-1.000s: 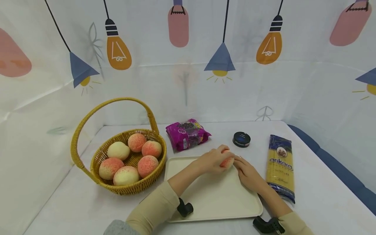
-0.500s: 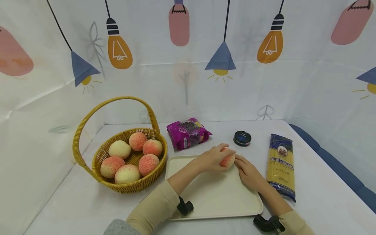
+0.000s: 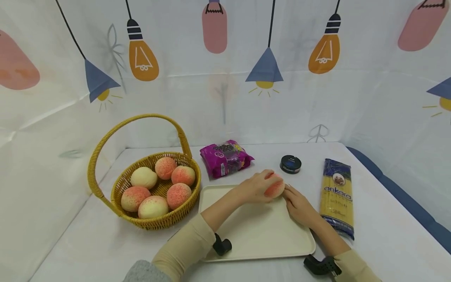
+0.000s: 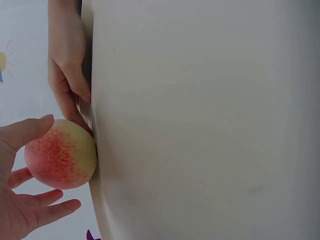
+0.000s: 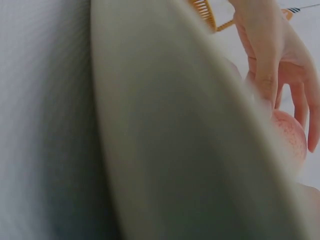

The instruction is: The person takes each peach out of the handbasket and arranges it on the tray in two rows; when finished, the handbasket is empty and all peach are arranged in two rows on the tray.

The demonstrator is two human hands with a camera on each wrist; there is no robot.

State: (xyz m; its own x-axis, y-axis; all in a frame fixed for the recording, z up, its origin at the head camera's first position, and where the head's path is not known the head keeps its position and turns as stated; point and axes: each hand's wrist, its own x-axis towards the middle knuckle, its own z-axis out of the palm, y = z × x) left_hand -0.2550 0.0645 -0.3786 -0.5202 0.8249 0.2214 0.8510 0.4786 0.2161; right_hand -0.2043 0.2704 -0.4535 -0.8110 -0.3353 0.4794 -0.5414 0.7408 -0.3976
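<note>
My left hand [image 3: 255, 188] holds a pink and cream peach [image 3: 276, 187] at the far right corner of a cream tray [image 3: 260, 239]. In the left wrist view the thumb lies on the peach [image 4: 65, 157], one finger is behind it, and other fingers spread loosely. My right hand [image 3: 299, 207] grips the tray's right edge near that same corner. Its fingers, seen curled at the rim in the left wrist view, come close to the peach; whether they touch it I cannot tell. The right wrist view shows mostly the tray [image 5: 165, 125], blurred, with the peach beyond its rim.
Left of the tray stands a yellow wicker basket [image 3: 118, 196] with a tall handle and several peaches inside. A purple packet [image 3: 227, 158] and a dark round can [image 3: 290, 164] lie behind the tray. A yellow and blue pasta pack [image 3: 337, 197] lies to the right.
The peach has shifted slightly right within my left hand, so more of it shows. The right hand stays at the tray's edge. The whole view has tilted a little.
</note>
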